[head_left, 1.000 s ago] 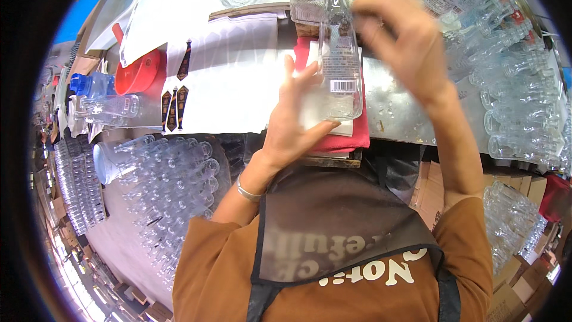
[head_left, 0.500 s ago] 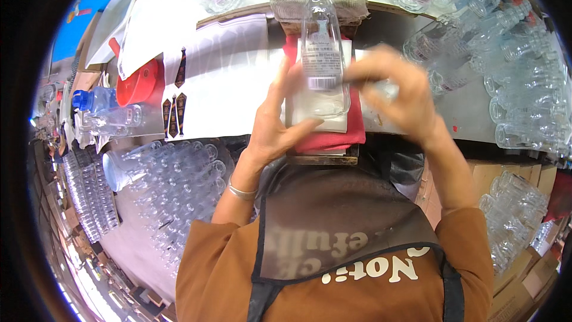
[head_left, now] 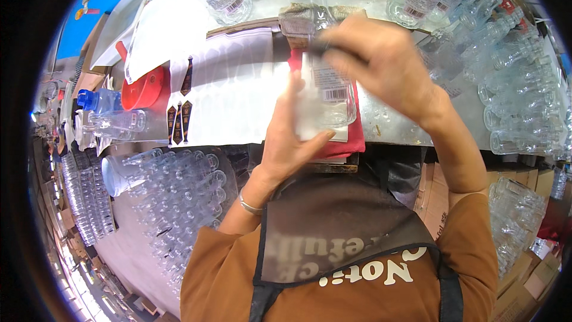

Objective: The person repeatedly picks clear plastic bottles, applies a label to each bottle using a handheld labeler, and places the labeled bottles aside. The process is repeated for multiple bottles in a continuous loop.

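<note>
Head view: my left hand (head_left: 283,134) is spread, thumb and fingers apart, beside the bottle's (head_left: 337,110) lower left; I cannot tell whether it presses the glass. My right hand (head_left: 384,59) is closed around a dark tool (head_left: 322,46), too blurred to name. The bottle lies over the red cloth (head_left: 351,146), its neck across a rag (head_left: 294,21). Poorly braced, it could roll or slip off the rag under a sideways push; a wide right-arm swing might knock the bottles (head_left: 515,104) crowding the table (head_left: 387,120).
</note>
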Demonstrator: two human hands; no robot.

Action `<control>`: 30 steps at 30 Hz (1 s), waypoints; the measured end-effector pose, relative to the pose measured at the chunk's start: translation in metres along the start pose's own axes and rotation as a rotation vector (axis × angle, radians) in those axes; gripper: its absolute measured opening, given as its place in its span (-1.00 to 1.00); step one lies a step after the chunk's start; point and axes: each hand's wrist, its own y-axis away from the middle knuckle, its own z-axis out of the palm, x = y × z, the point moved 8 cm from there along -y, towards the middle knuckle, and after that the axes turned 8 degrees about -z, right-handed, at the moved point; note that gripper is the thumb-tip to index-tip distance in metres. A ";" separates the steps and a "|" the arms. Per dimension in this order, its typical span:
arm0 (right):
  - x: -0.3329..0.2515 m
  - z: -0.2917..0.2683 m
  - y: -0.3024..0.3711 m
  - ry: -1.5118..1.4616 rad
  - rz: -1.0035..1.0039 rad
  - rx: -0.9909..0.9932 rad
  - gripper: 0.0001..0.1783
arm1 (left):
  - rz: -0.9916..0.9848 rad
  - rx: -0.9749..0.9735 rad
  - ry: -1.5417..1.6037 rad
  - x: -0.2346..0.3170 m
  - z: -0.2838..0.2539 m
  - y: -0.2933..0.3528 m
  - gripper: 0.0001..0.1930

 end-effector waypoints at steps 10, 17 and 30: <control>0.031 -0.029 0.030 -0.448 0.376 0.384 -0.69 | -0.505 -0.022 0.688 -0.034 0.011 -0.079 -0.36; 0.008 -0.061 0.054 -0.411 0.423 0.288 -0.63 | -0.029 -0.170 0.198 0.060 0.025 -0.031 -0.13; 0.015 -0.233 0.193 0.340 0.734 0.574 -0.66 | 0.126 -0.393 0.049 0.086 0.063 -0.031 -0.17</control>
